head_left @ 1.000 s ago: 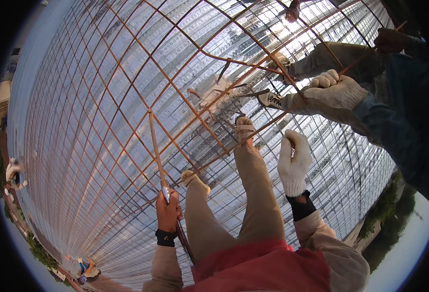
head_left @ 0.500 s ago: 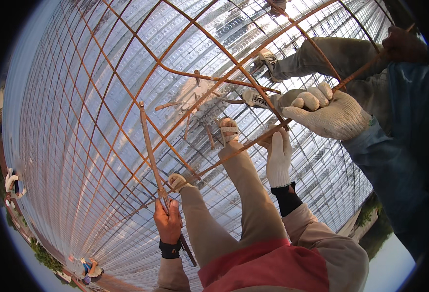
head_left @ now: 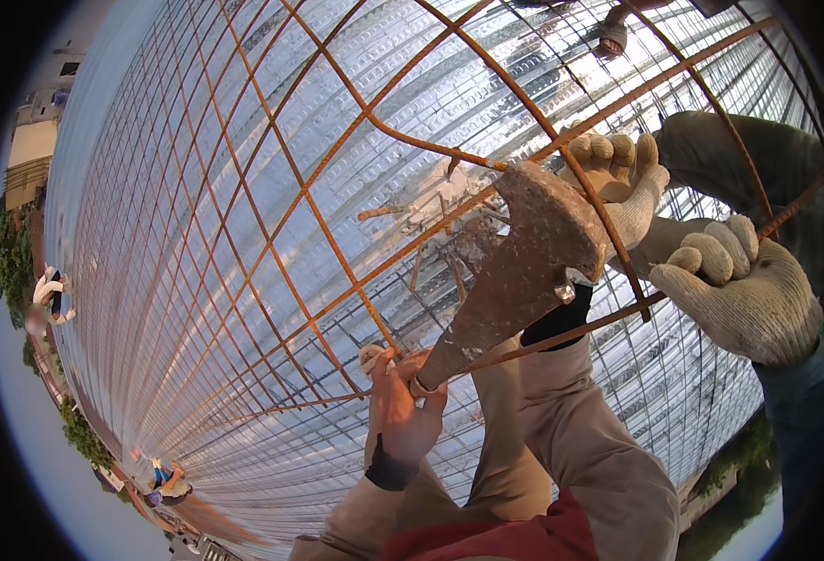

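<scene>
Rusty flat tool (head_left: 529, 257) mid-scene, slanting over the rebar mesh (head_left: 308, 194), broad end far right, narrow end near left. L hand (head_left: 404, 411) has fingers wrapped round the narrow end. R hand (head_left: 632, 206) (gloved, partly behind a bar) is by the broad end; grip, can't tell. Co-worker's glove (head_left: 753, 294) to the right.

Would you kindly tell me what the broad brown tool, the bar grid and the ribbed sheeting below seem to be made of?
The broad brown tool looks like dull, rusted iron or steel: its face is mottled and scuffed. The bar grid is probably steel, roughened by orange-brown rust. The ribbed sheeting seems shiny metal, given its silvery glare; which metal is unclear.
</scene>
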`<state>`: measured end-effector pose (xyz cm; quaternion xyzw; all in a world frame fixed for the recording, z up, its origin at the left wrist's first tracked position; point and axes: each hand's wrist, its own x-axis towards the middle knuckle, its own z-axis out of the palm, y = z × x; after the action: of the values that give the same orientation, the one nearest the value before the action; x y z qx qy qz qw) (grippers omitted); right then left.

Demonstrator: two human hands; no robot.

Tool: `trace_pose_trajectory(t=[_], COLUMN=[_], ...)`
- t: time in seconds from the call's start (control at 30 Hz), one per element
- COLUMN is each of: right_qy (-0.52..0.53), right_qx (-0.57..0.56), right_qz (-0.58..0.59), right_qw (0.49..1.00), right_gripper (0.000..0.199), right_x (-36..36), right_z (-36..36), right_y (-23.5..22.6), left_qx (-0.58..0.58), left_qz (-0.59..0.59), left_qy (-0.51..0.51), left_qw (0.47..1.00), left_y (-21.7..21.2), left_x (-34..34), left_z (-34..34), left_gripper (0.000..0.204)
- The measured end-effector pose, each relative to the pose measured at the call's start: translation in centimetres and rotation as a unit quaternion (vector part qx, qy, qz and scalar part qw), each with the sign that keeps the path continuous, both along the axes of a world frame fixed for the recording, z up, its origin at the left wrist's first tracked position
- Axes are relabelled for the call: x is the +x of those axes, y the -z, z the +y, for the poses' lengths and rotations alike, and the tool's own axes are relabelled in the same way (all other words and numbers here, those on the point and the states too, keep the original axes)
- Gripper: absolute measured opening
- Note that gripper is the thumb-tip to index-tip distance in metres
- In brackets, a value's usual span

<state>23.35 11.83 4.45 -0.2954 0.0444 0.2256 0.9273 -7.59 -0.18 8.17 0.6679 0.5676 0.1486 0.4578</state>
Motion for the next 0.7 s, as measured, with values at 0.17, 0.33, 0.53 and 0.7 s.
trace_pose_trajectory(t=[0.17,0.33,0.53,0.7], right_qy=[0.047,0.052,-0.05,-0.144], right_qx=[-0.111,-0.192,-0.115,-0.119], right_qz=[0.02,0.054,-0.01,-0.041], right_qw=[0.993,0.979,0.992,0.981], right_gripper=[0.041,0.04,0.037,0.033], right_x=[2.5,4.5,9.1,11.7], right_z=[2.1,3.4,4.4,7.6], right_y=[0.2,1.8,3.7,3.9], left_qx=[0.0,0.033,0.017,0.049], left_qz=[0.038,0.02,0.019,0.007], left_qy=[0.11,0.106,0.066,0.031], left_qw=[0.993,0.994,0.997,0.998], left_y=[-0.6,-1.0,-0.6,0.4], left_x=[0.9,1.9,2.6,3.0], left_z=[0.9,1.7,0.8,0.0], left_gripper=[0.031,0.031,0.03,0.032])
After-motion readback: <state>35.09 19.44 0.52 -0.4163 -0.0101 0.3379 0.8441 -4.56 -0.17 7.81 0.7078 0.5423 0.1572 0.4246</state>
